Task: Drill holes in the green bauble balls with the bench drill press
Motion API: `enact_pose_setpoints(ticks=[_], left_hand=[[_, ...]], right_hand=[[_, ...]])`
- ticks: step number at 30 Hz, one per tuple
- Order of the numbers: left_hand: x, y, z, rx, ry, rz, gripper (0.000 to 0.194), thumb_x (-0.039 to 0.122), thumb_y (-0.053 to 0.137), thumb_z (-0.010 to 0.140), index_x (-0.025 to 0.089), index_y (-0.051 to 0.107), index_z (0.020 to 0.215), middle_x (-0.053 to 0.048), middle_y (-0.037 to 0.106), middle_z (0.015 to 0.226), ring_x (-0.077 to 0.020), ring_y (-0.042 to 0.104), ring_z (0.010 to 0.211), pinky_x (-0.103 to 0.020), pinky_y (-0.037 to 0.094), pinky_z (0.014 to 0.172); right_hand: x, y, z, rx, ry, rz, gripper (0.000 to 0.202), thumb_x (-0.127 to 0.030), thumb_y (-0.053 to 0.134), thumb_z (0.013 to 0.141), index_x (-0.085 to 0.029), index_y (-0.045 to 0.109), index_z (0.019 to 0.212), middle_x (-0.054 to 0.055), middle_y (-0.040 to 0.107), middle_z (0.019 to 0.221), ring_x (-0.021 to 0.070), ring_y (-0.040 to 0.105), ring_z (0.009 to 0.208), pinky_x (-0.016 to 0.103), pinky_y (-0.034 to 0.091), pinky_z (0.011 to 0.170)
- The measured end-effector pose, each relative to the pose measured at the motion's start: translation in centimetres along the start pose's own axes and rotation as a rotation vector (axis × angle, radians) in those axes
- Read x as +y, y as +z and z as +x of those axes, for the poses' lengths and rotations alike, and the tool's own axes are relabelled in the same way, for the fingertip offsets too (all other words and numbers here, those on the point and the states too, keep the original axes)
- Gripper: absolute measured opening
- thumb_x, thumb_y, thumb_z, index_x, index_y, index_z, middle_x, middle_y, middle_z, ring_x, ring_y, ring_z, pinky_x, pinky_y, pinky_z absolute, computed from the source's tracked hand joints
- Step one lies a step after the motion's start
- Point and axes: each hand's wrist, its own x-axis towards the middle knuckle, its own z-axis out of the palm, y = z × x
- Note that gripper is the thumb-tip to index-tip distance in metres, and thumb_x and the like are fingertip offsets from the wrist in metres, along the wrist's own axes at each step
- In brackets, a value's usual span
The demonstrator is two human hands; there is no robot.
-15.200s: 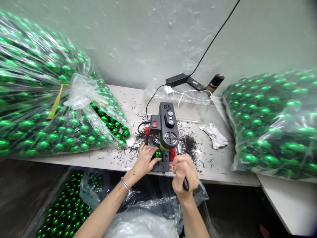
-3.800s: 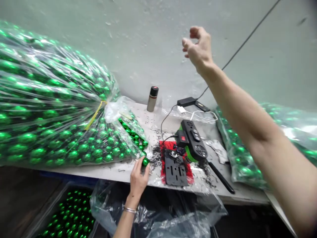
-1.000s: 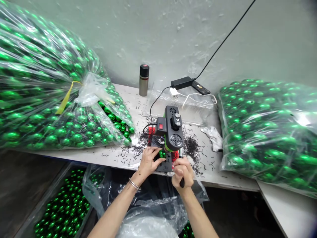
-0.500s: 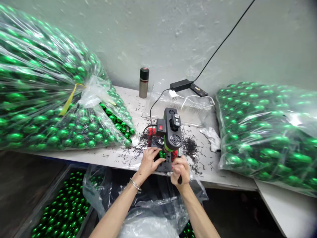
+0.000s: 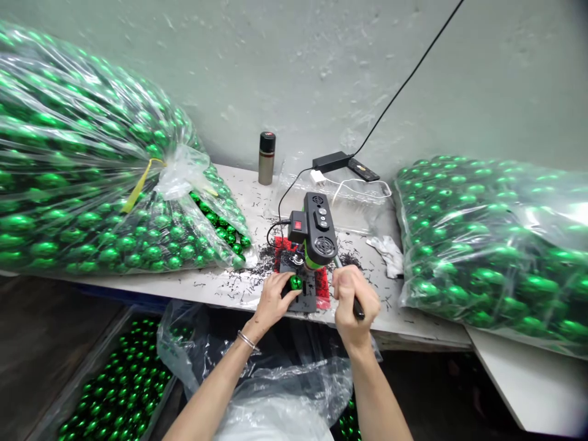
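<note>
We are pinching one glossy, metallic-green round ball (image 5: 295, 282) between the thumb and fingertips of our left hand (image 5: 272, 300), and it is sitting over a flat black slotted base plate (image 5: 307, 301) just under those fingers. Close beyond them, a black boxy machine head (image 5: 320, 229) with round vents is standing over the plate's far part; whether its underside is touching the ball we cannot tell. To the right of the left fingers, our right hand (image 5: 354, 303) is curling its fingers tightly around a black rod-shaped lever handle (image 5: 359, 310). We are judging this ball to be partway through its turn, since it is not yet leaving the fingers and any mark on it is staying hidden from us. Around the plate, thin black curly scraps (image 5: 265, 266) are lying thickly, so we are supposing that a good many pieces are done. Left of the left fingers, a huge clear plastic bag of green balls (image 5: 92, 202) is gaping toward them, and we are reckoning much is left there. Below the left fingers, a heap of loose green balls (image 5: 119, 373) is filling a container; we are unable to say whether those are finished.
</note>
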Motion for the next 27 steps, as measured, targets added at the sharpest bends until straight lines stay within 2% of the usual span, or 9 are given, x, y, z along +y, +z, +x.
enact_pose_setpoints(ticks=[4, 7, 10, 12, 16, 18, 21, 23, 27], left_hand=[[1.6, -2.2, -2.8, 0.011, -0.075, -0.040, 0.034, 0.035, 0.061, 0.091, 0.021, 0.062, 0.122, -0.011, 0.069, 0.112, -0.0250, 0.064, 0.104, -0.042, 0.053, 0.091], [2.4, -4.2, -6.8, -0.244, 0.042, -0.061, 0.041, 0.034, 0.062, 0.090, 0.024, 0.057, 0.130, -0.010, 0.066, 0.122, -0.0226, 0.066, 0.106, -0.035, 0.056, 0.090], [2.3, -5.8, -8.4, -0.296, 0.102, 0.030, 0.050, 0.039, 0.065, 0.088, 0.025, 0.053, 0.135, -0.011, 0.065, 0.124, -0.0203, 0.070, 0.095, -0.031, 0.059, 0.082], [1.7, -6.9, -6.7, -0.168, 0.119, 0.110, 0.041, 0.035, 0.059, 0.093, 0.023, 0.055, 0.132, -0.011, 0.067, 0.120, -0.0204, 0.069, 0.096, -0.032, 0.059, 0.085], [-0.6, -9.6, 1.3, 0.147, 0.043, 0.405, 0.026, 0.020, 0.047, 0.097, 0.018, 0.064, 0.117, -0.013, 0.068, 0.113, -0.0249, 0.064, 0.109, -0.041, 0.052, 0.097], [-1.7, -10.6, 5.2, 0.088, -0.069, 0.571, 0.023, 0.017, 0.049, 0.095, 0.016, 0.065, 0.112, -0.014, 0.068, 0.111, -0.0256, 0.063, 0.104, -0.041, 0.052, 0.094], [-2.7, -10.8, 9.3, -0.173, -0.198, 0.739, 0.018, 0.017, 0.055, 0.091, 0.013, 0.066, 0.105, -0.016, 0.068, 0.109, -0.0277, 0.062, 0.104, -0.040, 0.050, 0.091], [-2.8, -10.3, 10.8, -0.268, -0.230, 0.767, 0.012, 0.016, 0.062, 0.086, 0.011, 0.068, 0.095, -0.018, 0.069, 0.103, -0.0301, 0.062, 0.101, -0.040, 0.049, 0.090], [-2.6, -9.9, 12.4, -0.303, -0.251, 0.729, 0.008, 0.008, 0.072, 0.071, 0.012, 0.067, 0.076, -0.016, 0.071, 0.085, -0.0320, 0.064, 0.095, -0.039, 0.048, 0.087]], right_hand=[[0.1, 0.0, -0.4, -0.016, -0.011, -0.035, 0.028, -0.009, 0.042, 0.093, -0.020, 0.043, 0.067, -0.001, 0.047, 0.065, 0.0119, 0.046, 0.063, 0.028, 0.036, 0.059], [0.2, -0.1, -0.7, -0.024, -0.014, -0.044, 0.026, -0.009, 0.042, 0.092, -0.020, 0.045, 0.068, 0.000, 0.048, 0.066, 0.0120, 0.047, 0.062, 0.028, 0.036, 0.058], [0.4, -0.1, -0.9, -0.020, -0.021, -0.028, 0.026, -0.008, 0.043, 0.091, -0.020, 0.045, 0.067, 0.000, 0.048, 0.066, 0.0124, 0.049, 0.062, 0.028, 0.036, 0.058], [0.6, -0.1, -1.0, -0.015, -0.034, -0.019, 0.026, -0.006, 0.044, 0.089, -0.020, 0.044, 0.067, 0.000, 0.048, 0.066, 0.0125, 0.050, 0.063, 0.028, 0.036, 0.058], [0.9, 0.0, -1.2, -0.010, -0.065, -0.013, 0.026, -0.003, 0.045, 0.088, -0.020, 0.043, 0.068, -0.001, 0.048, 0.066, 0.0122, 0.051, 0.064, 0.028, 0.036, 0.058], [1.0, 0.0, -1.2, -0.018, -0.072, -0.017, 0.027, -0.002, 0.045, 0.087, -0.020, 0.043, 0.068, 0.000, 0.048, 0.066, 0.0123, 0.051, 0.064, 0.028, 0.036, 0.058], [1.1, -0.1, -1.3, -0.029, -0.074, -0.037, 0.025, -0.002, 0.044, 0.087, -0.020, 0.044, 0.069, 0.000, 0.050, 0.068, 0.0121, 0.052, 0.064, 0.028, 0.036, 0.057], [1.1, -0.1, -1.4, -0.033, -0.075, -0.049, 0.025, -0.002, 0.044, 0.087, -0.020, 0.044, 0.070, 0.000, 0.049, 0.068, 0.0115, 0.050, 0.063, 0.028, 0.036, 0.057], [1.1, -0.1, -1.5, -0.032, -0.068, -0.062, 0.025, -0.002, 0.044, 0.087, -0.020, 0.045, 0.070, 0.000, 0.048, 0.067, 0.0112, 0.049, 0.062, 0.027, 0.035, 0.056]])
